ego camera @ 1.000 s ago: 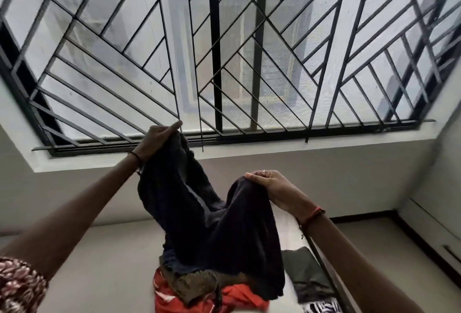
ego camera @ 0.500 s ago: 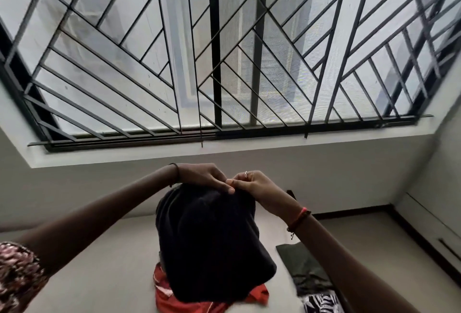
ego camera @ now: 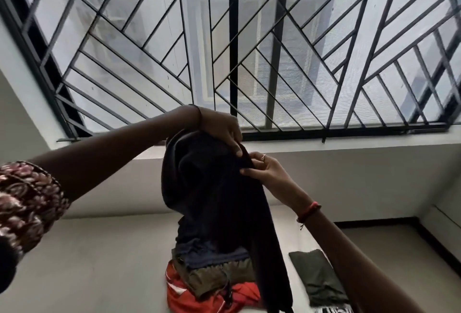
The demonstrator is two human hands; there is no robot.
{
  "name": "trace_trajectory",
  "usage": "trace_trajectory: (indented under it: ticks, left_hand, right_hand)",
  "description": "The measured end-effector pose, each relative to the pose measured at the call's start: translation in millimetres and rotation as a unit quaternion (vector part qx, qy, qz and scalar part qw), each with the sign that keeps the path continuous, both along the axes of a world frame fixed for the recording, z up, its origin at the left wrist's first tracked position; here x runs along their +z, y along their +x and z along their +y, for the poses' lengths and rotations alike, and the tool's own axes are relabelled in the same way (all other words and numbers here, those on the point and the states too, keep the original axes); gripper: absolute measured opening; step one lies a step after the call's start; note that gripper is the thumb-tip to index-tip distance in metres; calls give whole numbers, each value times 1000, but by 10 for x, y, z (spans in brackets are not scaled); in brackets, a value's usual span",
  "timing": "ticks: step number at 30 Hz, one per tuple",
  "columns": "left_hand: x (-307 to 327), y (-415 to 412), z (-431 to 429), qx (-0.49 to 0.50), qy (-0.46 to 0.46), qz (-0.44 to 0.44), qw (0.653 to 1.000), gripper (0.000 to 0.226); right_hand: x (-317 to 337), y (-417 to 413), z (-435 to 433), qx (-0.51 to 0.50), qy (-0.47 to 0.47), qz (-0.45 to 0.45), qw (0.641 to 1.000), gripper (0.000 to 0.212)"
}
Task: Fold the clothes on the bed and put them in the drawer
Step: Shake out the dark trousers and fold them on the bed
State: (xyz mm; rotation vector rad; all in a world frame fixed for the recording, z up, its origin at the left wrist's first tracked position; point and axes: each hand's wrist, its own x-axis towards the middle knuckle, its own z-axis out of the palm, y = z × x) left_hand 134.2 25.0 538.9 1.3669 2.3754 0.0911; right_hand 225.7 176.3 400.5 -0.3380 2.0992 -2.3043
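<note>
Aloft, the left hand (ego camera: 220,127) and right hand (ego camera: 265,172) pinch the dark garment (ego camera: 212,188) (hanging below their fingers (ego camera: 236,147))

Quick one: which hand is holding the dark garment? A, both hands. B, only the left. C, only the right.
A: the left hand grips the top of the dark garment, and the right hand pinches its edge just beside it.

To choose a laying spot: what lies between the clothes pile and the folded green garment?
Head view: bare bed sheet, with the held dark garment hanging before it.
</note>
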Motion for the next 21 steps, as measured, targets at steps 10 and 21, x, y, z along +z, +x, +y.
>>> trace_trajectory:
  ticks: [10, 21]
  left_hand:
    - [828, -48, -8, 26, 55, 96, 994, 23]
    - [1168, -10, -191, 73, 91, 178, 977, 34]
  right_hand:
    - [-413, -126, 6, -298, 233, -1, 926, 9]
    - [-842, -200, 232, -280, 371, -59, 883, 15]
